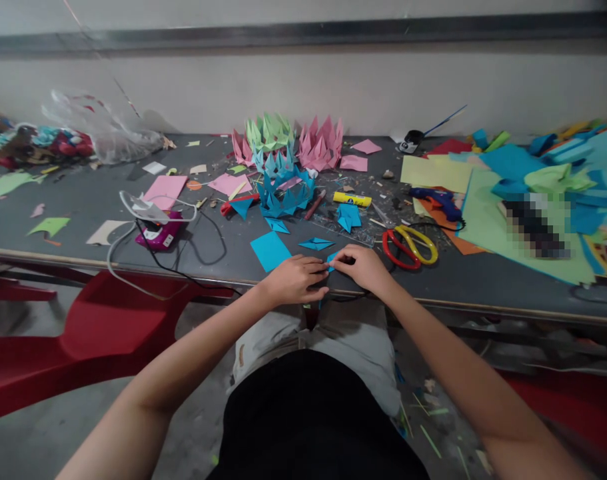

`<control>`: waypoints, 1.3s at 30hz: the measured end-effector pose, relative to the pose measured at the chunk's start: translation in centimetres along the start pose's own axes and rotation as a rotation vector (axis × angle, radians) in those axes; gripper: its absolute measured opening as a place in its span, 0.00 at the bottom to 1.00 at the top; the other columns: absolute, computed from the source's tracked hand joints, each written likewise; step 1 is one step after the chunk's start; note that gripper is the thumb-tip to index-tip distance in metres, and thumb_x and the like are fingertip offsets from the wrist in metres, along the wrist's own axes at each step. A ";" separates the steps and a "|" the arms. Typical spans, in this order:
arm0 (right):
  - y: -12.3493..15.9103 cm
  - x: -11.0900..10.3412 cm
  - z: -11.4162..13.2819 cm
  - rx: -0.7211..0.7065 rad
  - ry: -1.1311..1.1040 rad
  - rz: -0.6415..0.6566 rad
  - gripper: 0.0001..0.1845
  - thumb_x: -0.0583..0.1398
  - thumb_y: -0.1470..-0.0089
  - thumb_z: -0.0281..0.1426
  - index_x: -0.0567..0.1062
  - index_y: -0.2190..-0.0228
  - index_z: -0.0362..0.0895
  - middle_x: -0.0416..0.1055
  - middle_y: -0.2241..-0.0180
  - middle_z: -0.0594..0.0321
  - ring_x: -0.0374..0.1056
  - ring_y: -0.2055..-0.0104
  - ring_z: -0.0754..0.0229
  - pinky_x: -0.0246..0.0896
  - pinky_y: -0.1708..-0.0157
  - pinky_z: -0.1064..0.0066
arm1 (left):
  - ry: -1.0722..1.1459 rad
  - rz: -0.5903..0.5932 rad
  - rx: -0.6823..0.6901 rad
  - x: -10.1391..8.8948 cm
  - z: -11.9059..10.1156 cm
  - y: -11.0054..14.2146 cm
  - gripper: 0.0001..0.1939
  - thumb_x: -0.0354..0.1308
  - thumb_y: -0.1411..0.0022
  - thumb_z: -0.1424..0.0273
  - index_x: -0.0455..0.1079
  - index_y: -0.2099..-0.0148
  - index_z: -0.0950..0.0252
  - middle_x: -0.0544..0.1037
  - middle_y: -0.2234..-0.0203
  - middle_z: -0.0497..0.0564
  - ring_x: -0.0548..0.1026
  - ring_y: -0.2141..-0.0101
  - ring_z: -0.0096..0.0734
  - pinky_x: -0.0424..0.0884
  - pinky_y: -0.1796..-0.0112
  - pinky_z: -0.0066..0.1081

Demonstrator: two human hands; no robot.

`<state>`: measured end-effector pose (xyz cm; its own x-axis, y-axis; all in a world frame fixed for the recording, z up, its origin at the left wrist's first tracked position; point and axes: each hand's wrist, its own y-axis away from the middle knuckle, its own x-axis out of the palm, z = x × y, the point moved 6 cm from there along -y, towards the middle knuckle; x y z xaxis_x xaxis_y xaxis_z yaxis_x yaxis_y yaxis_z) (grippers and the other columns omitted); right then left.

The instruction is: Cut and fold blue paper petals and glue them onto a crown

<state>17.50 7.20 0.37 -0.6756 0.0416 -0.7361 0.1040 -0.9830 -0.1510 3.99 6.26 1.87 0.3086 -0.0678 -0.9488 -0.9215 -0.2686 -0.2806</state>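
Between my hands at the table's front edge is a small folded piece of blue paper [332, 261], mostly covered by fingers. My right hand [360, 268] pinches it from the right. My left hand [297, 279] lies with fingers stretched out and thumb apart, fingertips at the paper's left side. Just beyond the hands rests a pointed folded blue paper piece [316, 244]. A flat blue sheet [271, 251] lies beside my left hand. Farther back are more folded blue pieces [349, 217] and a blue paper crown [286, 199].
Red-and-yellow-handled scissors [409, 247] lie right of my hands, near a blue glue gun [438, 202]. A glue stick [352, 199] and pink crowns [321, 145] sit behind. A purple power strip [159, 231] with cables is left. Coloured paper sheets [488, 227] pile up right.
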 end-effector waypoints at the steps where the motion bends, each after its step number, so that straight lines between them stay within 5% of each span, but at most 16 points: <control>1: 0.0 0.0 0.1 -0.001 0.012 -0.005 0.06 0.60 0.52 0.31 0.75 0.78 0.44 0.69 0.76 0.63 0.65 0.72 0.62 0.56 0.72 0.72 | -0.007 -0.006 -0.012 0.0 -0.1 0.0 0.18 0.48 0.38 0.62 0.73 0.57 0.68 0.77 0.58 0.56 0.73 0.55 0.39 0.69 0.57 0.36; 9: 0.0 0.2 0.1 -0.044 0.065 -0.003 0.05 0.60 0.51 0.31 0.71 0.76 0.44 0.65 0.76 0.64 0.62 0.71 0.61 0.55 0.70 0.71 | -0.060 -0.045 -0.168 0.2 -0.9 0.2 0.13 0.49 0.39 0.68 0.71 0.57 0.67 0.75 0.56 0.55 0.72 0.54 0.35 0.68 0.60 0.34; 21: -0.5 -0.3 -0.7 0.005 -0.045 0.104 0.04 0.59 0.56 0.24 0.68 0.77 0.44 0.64 0.77 0.67 0.61 0.73 0.63 0.56 0.71 0.72 | -0.035 0.008 -0.194 0.2 -0.8 0.1 0.12 0.50 0.40 0.67 0.69 0.57 0.66 0.75 0.55 0.54 0.71 0.53 0.37 0.66 0.60 0.35; 26: -0.4 -0.2 -0.6 0.003 -0.074 0.076 0.03 0.59 0.56 0.26 0.69 0.77 0.44 0.65 0.77 0.66 0.61 0.73 0.63 0.57 0.70 0.71 | -0.045 0.020 -0.207 0.6 -1.1 0.2 0.23 0.50 0.40 0.59 0.64 0.48 0.69 0.73 0.55 0.57 0.68 0.51 0.40 0.64 0.57 0.38; 35: 0.2 -1.2 -2.4 0.102 -0.241 -0.067 0.08 0.55 0.50 0.34 0.72 0.70 0.43 0.71 0.72 0.61 0.67 0.70 0.60 0.62 0.68 0.68 | 0.010 0.018 -0.227 1.1 -1.0 0.7 0.24 0.50 0.40 0.59 0.63 0.46 0.69 0.66 0.45 0.58 0.62 0.44 0.39 0.60 0.50 0.39; 39: 0.3 -1.1 -1.4 -0.018 -0.127 -0.039 0.09 0.59 0.51 0.34 0.75 0.68 0.44 0.70 0.65 0.59 0.67 0.64 0.58 0.63 0.64 0.66 | 0.093 0.026 -0.276 0.7 -0.7 0.5 0.23 0.50 0.39 0.59 0.64 0.46 0.66 0.67 0.46 0.56 0.64 0.45 0.39 0.61 0.50 0.39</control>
<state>19.32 7.08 0.15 -0.7665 0.0556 -0.6398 0.0879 -0.9778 -0.1902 3.91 5.41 1.11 0.3178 -0.1627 -0.9341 -0.8345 -0.5158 -0.1940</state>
